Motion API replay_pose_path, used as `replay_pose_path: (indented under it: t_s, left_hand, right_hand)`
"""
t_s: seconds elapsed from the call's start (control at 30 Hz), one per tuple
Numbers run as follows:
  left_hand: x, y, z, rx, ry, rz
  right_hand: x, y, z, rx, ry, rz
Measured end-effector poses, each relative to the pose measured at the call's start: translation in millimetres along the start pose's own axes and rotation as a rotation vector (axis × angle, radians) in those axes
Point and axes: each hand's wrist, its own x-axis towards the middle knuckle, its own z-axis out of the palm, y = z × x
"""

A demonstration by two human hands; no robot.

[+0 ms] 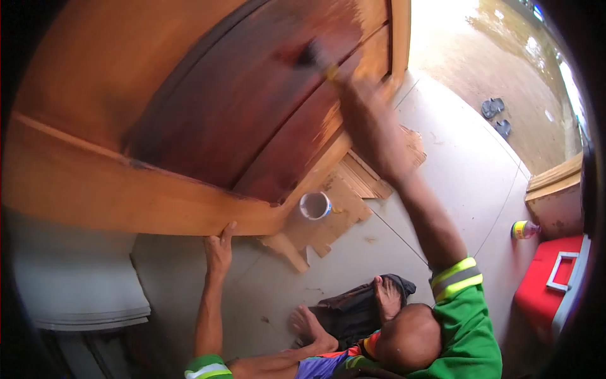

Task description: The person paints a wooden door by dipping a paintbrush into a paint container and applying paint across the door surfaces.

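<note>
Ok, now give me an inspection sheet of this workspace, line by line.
Surface: pale tiled floor with scattered small specks.
Job's things: wooden panel, partly coated dark reddish-brown, the rest lighter orange-brown; brush, blurred, against the coated area; pale cup standing by cardboard, contents unclear.
Clutter: dark cloth on the floor; bottle with yellow label beside a red box; stack of pale sheets at far left.
Hands: right hand holds the brush, blurred; left hand touches the panel's lower edge, its fingers mostly hidden.
Cables: nothing seen.
Surroundings: bright sandy ground beyond the tiles, with dark footwear on it.
</note>
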Motion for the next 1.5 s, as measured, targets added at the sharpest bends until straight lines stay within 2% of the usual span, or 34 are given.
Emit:
replay_pose_path:
  t_s: [0.03,0.1,0.17,0.23,0.27,0.33,0.43,0.53,0.67,0.7,0.8,0.83,0.93,1.07,1.17,1.27,1.33,1.4,1.47,1.5]
  left_hand:
    - [1.8,-1.3,-0.9,-0.024,-0.004,0.057]
    - [3.8,-1.4,-2.1,-0.058,-0.004,0.141]
    - [3.3,2.6,-3.1,-0.082,-0.004,0.193]
    - [1.6,-1.1,-1.8,-0.094,0.009,0.119]
    - [2.0,-3.8,-2.3,-0.1,0.017,0.082]
    - [2.5,-8.7,-3.8,-0.093,0.002,0.1]
    - [7.0,-7.2,-4.7,-0.094,0.03,0.142]
    - [12.4,-11.8,-5.3,-0.122,0.029,0.139]
    - [16.1,-23.4,-7.5,-0.107,-0.062,0.119]
    - [17.1,-25.4,-7.2,-0.106,-0.03,0.142]
    - [28.2,-26.5,-7.3,-0.115,0.03,0.183]
    - [29.6,-26.8,-7.7,-0.129,0.033,0.175]
    - [31.4,-26.2,-2.9,-0.161,0.082,0.162]
    - [36.3,-31.5,-3.0,-0.207,0.056,0.095]
    - [29.0,-46.9,4.9,-0.04,-0.068,-0.077]
    - [13.7,-80.2,26.8,0.158,-0.625,-0.408]
    - [-3.1,-87.0,60.4,0.022,-0.749,-0.378]
    - [-3.8,-57.7,84.8,0.017,-0.798,-0.19]
    - [-8.8,-75.9,142.9,0.032,-0.712,-0.054]
    - [-9.6,-77.0,171.4,-0.02,-0.595,-0.041]
  right_hand:
    - [-26.5,-34.9,4.4,-0.054,-0.054,-0.118]
    - [-66.9,-83.3,-26.6,0.389,-0.288,-0.127]
    - [-72.0,-78.1,-27.2,0.563,-0.306,-0.07]
    - [-73.1,-54.2,-38.9,0.834,-0.444,0.248]
    - [-73.1,-33.0,-47.9,1.007,-0.572,0.553]
    - [-85.2,20.3,-46.3,1.263,-0.618,0.751]
    - [-94.9,46.3,-39.0,1.351,-0.573,0.801]
    - [-97.4,45.1,-28.7,1.224,-0.581,0.752]
    - [-98.5,39.2,-15.9,1.055,-0.782,0.544]
    - [-92.9,20.0,-15.2,1.094,-0.756,0.581]
    - [-94.4,10.2,10.0,0.626,-0.793,0.354]
    - [-96.9,6.8,20.2,0.674,-0.721,0.231]
    - [-98.9,-1.7,43.9,0.601,-0.819,0.306]
    - [-111.2,-3.1,74.6,0.621,-0.793,0.206]
    - [-115.7,-1.0,90.3,0.666,-0.931,0.159]
    - [-118.1,-1.5,101.9,0.565,-1.047,0.129]
    - [-121.2,-3.3,114.0,0.508,-1.068,0.134]
    - [-128.1,-3.5,129.3,0.466,-1.077,0.115]
    - [-137.2,-2.9,148.1,0.443,-1.059,0.074]
    - [-139.5,-5.4,153.5,0.438,-1.083,0.099]
